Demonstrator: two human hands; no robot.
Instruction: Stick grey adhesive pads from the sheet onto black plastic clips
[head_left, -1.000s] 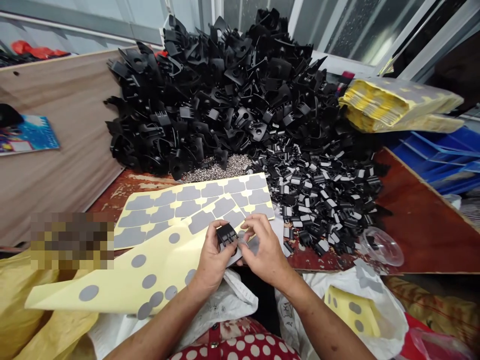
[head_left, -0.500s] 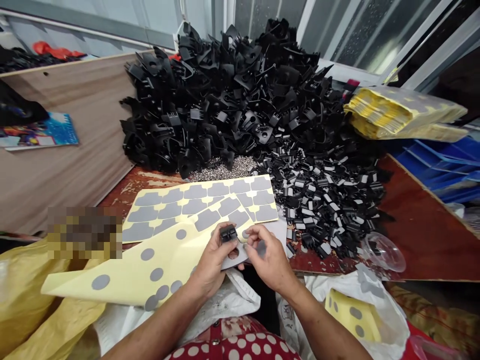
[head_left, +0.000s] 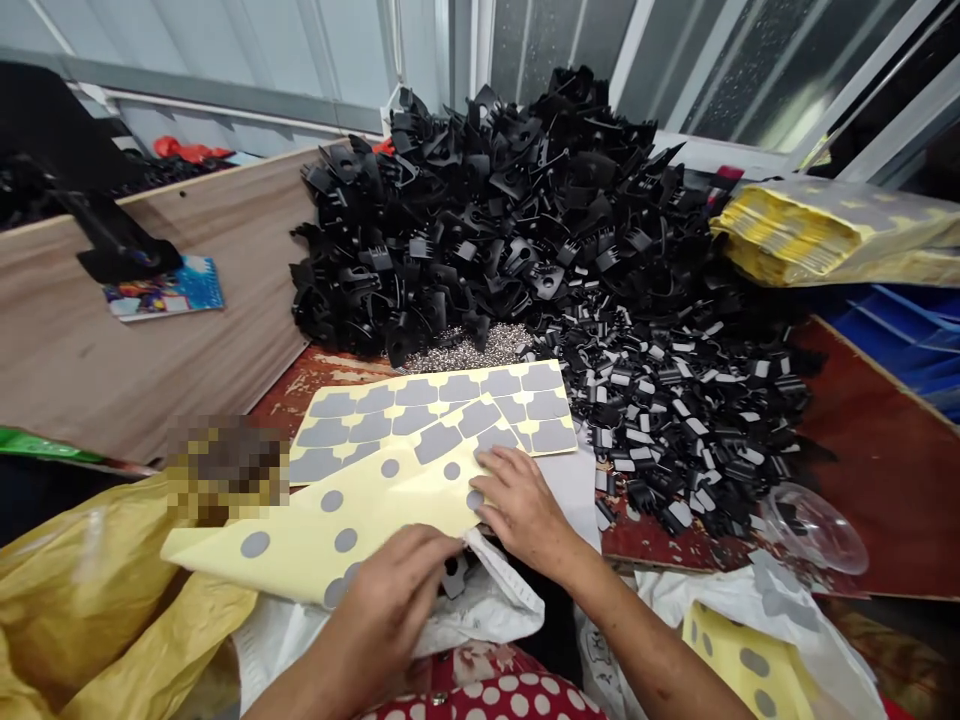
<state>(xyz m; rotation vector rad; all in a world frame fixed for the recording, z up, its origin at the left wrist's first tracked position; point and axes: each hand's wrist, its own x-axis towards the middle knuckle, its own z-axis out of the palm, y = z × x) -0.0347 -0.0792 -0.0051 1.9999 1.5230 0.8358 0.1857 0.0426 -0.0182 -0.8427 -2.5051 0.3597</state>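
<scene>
My left hand point(head_left: 390, 595) is low over the white bag point(head_left: 480, 605), its fingers extended toward the right. Just below its fingertips is a dark part with a round hole point(head_left: 453, 577), partly covered by the hand. The thumb is hidden. My right hand point(head_left: 525, 510) rests at the right edge of a yellow backing sheet point(head_left: 300, 525) dotted with grey circles, fingers apart, the tips beside one grey circle point(head_left: 475, 499). Behind it lie yellow sheets of larger grey stickers point(head_left: 551, 436).
A large heap of black clip pieces point(head_left: 495, 220) fills the back, with small metal parts point(head_left: 491, 348) before it. Small black-and-grey pieces point(head_left: 667, 420) and a clear plastic bowl point(head_left: 817, 530) are at right. Yellow bags point(head_left: 82, 570) stand left.
My left hand has moved down and left, away from my right hand, and the part is now low by the white bag. My right hand has let go of it and sits at the yellow sheet.
</scene>
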